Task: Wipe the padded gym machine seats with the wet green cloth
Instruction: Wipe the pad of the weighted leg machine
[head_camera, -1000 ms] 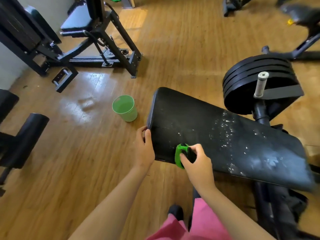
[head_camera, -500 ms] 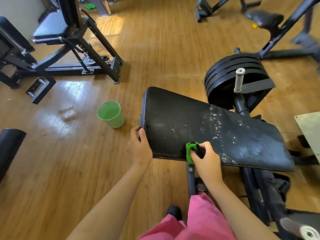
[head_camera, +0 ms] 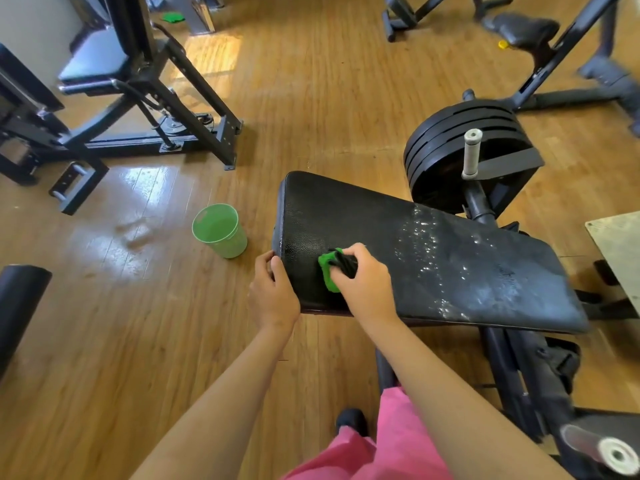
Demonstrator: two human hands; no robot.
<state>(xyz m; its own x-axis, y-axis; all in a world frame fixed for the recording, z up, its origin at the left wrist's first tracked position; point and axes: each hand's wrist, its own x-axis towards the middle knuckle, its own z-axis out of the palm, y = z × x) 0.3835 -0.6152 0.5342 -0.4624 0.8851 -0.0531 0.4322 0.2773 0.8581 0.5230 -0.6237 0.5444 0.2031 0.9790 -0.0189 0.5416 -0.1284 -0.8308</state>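
A long black padded seat (head_camera: 433, 261) lies across the middle of the view, its right half speckled with white wet spots. My right hand (head_camera: 363, 282) grips a bunched green cloth (head_camera: 329, 270) and presses it on the pad's left part. My left hand (head_camera: 273, 292) holds the pad's near left corner, fingers curled over its edge.
A green plastic cup (head_camera: 220, 230) stands on the wooden floor left of the pad. Stacked black weight plates (head_camera: 464, 147) with a grey-handled bar sit behind it. Another machine with a padded seat (head_camera: 93, 64) stands at the far left. A black roller (head_camera: 19, 306) is at the left edge.
My right hand has slid the green cloth from the pad's near edge up and left onto its top surface. My left hand has stayed on the corner.
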